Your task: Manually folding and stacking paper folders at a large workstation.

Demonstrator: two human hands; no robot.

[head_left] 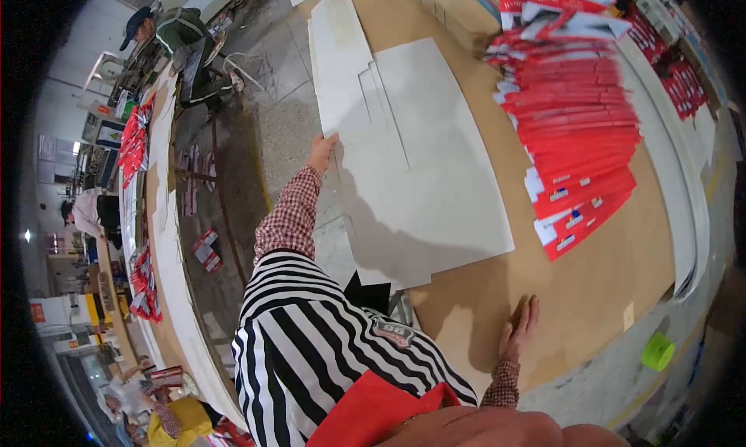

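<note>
1. Left hand (pixel 320 153): the fingertips meet the left edge of a large, flat, white cardboard sheet (pixel 435 159). The fingers are bent; whether they pinch the edge or only rest against it cannot be told.
2. Right hand (pixel 515 336): the palm is down and the fingers are extended, holding nothing. It rests on the tan, smooth board tabletop (pixel 590 307), near the side closest to the body and apart from the white sheet.
3. White sheet: it lies overlapping a longer white cardboard strip (pixel 339 39) at the upper left; which layer the left hand touches is unclear. The left edges appear to project past the tabletop, above the grey floor (pixel 289 97).
4. Caution: a one-sided pull at the left edge could bend the sheet or drag it off the board, since the right hand does not bear on it. Loose overlap could also let the layers slip out of line.
5. Right of the sheet: a long fanned row of red-and-white printed, flat card pieces (pixel 575 128) lies on the tabletop, well apart from the left hand. Caution: a sheet swung to the right could strike the row and spread it, as the pieces appear unbound.
6. Beyond the tabletop, lower right: a bright green, round, hollow object (pixel 659 352).
</note>
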